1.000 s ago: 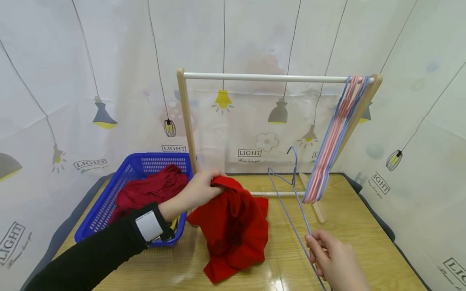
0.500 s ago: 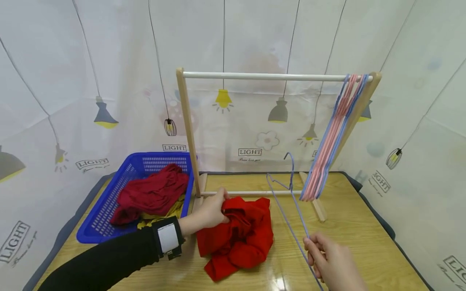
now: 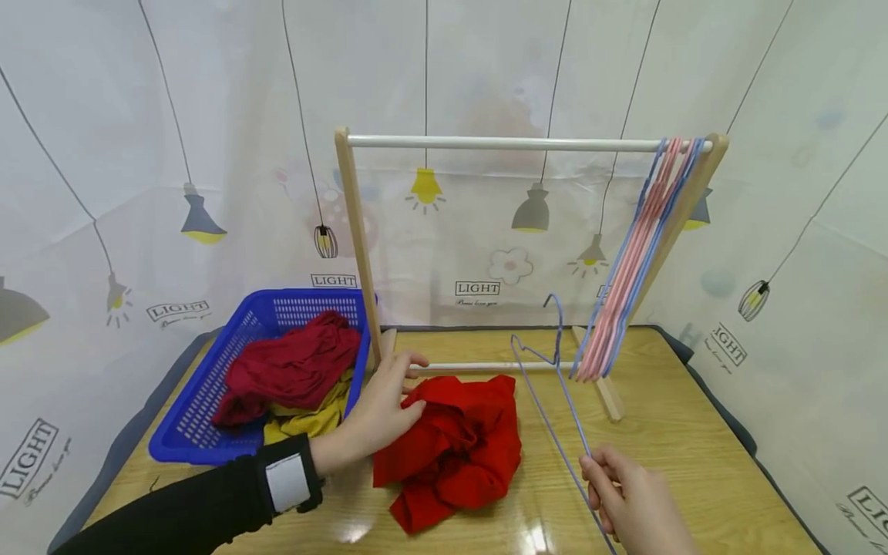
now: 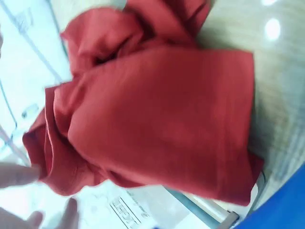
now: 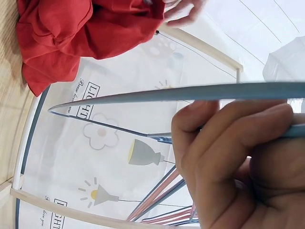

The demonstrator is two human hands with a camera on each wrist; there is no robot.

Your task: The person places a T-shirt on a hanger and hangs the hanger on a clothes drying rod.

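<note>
A crumpled red garment point(image 3: 479, 455) lies on the wooden table in front of the rack. At its left edge is my left hand point(image 3: 381, 412), thumb and fingers spread apart with nothing gripped. In the left wrist view the garment point(image 4: 162, 119) shows a straight hem and a folded opening near the blurred fingertips point(image 4: 19, 175). My right hand point(image 3: 634, 497) pinches a thin blue clothes hanger point(image 3: 562, 424) by its side, the hook pointing up and away. The right wrist view shows curled fingers point(image 5: 233, 133) round the hanger point(image 5: 143, 96).
A blue plastic basket point(image 3: 176, 420) at the left contains a dark red garment point(image 3: 294, 362) and a yellow one point(image 3: 312, 420). Behind stands a wooden rack with a white rail point(image 3: 499, 143). Several pink and blue hangers point(image 3: 638, 270) hang at its right end.
My left hand has lowered the raised part of the red garment to the table, let go and drawn back to the left. The right hand with the hanger has hardly moved.
</note>
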